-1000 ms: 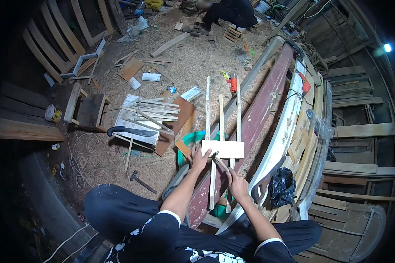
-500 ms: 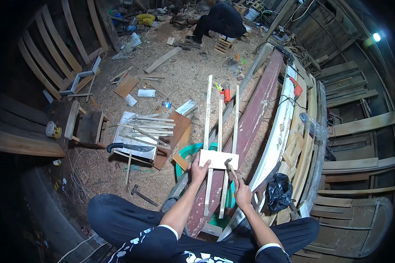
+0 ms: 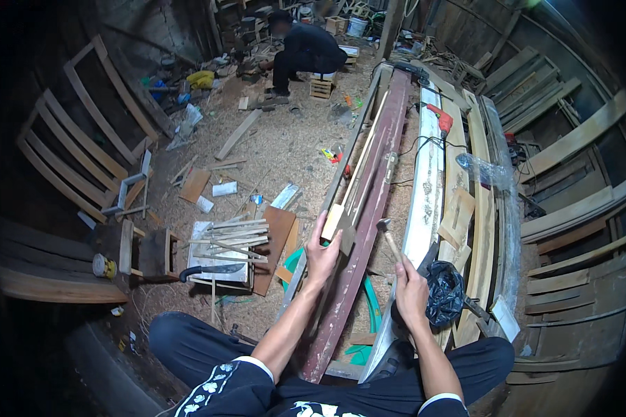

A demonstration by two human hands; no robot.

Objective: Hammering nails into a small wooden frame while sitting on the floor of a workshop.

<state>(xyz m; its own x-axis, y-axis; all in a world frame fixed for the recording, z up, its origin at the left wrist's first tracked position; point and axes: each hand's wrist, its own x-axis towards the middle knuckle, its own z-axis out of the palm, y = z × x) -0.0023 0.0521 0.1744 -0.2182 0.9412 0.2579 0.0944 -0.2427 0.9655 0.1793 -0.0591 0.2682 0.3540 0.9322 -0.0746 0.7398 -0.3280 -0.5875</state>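
Observation:
My left hand is closed around a short pale board turned up on its edge, above a long maroon plank. Long thin wooden strips run from this board away from me, lined up nearly one behind another. How they are joined is hidden at this angle. In my right hand is a small hammer, gripped by its wooden handle with the head pointing up and away. The hammer head is apart from the board, to its right.
Beneath the work lies the maroon plank; a red power tool rests on the white beam right of it. A black plastic bag sits near my right hand. At left, thin sticks and a machete lie on a low stand. Another person crouches far off.
The board with its strips has been tipped from flat onto its edge. My right hand has drawn the hammer away from the board, to the right. The view has shifted.

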